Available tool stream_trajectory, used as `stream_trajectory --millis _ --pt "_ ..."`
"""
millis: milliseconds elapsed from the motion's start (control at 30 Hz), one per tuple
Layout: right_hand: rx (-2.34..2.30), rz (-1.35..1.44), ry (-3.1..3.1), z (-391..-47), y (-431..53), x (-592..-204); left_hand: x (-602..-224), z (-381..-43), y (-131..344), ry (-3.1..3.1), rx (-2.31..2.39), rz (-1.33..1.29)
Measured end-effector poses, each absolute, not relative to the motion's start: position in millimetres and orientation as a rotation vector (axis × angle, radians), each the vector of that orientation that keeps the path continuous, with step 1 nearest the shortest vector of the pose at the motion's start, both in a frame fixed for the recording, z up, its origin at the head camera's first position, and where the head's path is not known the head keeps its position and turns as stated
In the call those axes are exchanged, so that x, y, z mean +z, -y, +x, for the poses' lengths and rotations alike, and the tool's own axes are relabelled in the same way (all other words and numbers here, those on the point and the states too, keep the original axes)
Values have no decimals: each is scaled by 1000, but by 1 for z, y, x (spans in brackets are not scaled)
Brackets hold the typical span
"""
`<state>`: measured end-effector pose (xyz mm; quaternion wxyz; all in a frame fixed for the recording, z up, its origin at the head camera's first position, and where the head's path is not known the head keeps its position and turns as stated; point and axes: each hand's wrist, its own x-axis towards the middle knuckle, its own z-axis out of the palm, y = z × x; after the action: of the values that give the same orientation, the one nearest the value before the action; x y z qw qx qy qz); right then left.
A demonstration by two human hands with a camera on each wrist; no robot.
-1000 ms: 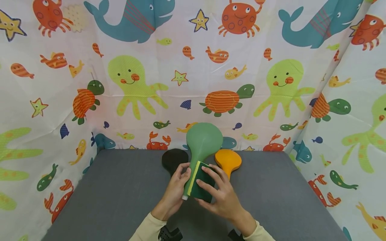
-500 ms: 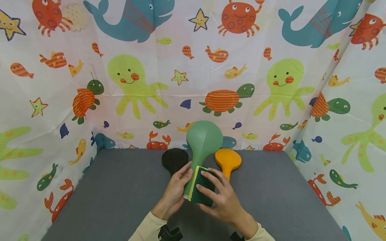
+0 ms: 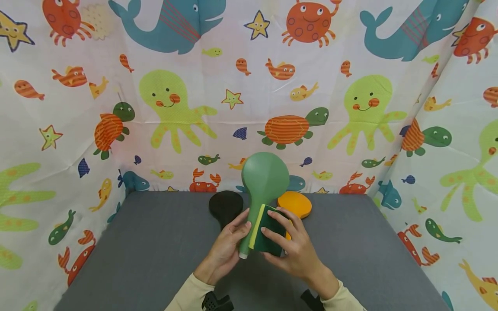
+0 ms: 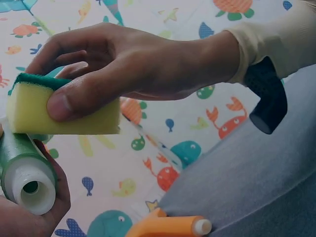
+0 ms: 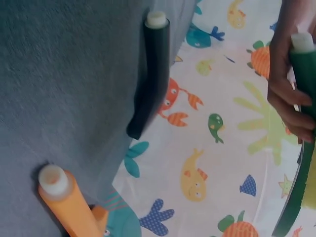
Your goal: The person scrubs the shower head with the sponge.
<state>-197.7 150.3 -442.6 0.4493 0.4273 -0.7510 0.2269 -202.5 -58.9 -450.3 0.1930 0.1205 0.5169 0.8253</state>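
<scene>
1. While gripping a green paddle [image 3: 260, 190] by the handle with the left hand [image 3: 225, 249], holds a yellow-and-dark-green sponge [image 3: 268, 244] against it with the right hand [image 3: 298, 249].
2. Wraps the left fingers round the handle; spreads the right fingers over the sponge's dark green face, pinching with the thumb.
3. Holds the paddle tilted above the grey surface [image 3: 155, 242], round head uppermost.
4. On it, farther back: a black paddle [image 3: 225, 205] left, an orange paddle [image 3: 297, 204] right.
5. Behind, white cloth [image 3: 218, 80] with printed sea animals.
</scene>
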Motion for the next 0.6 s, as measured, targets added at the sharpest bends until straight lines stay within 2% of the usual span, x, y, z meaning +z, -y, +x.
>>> stream_trajectory --millis 600 --pt "574 990 1902 -208 -157 -424 -450 -202 62 -1393 2310 342"
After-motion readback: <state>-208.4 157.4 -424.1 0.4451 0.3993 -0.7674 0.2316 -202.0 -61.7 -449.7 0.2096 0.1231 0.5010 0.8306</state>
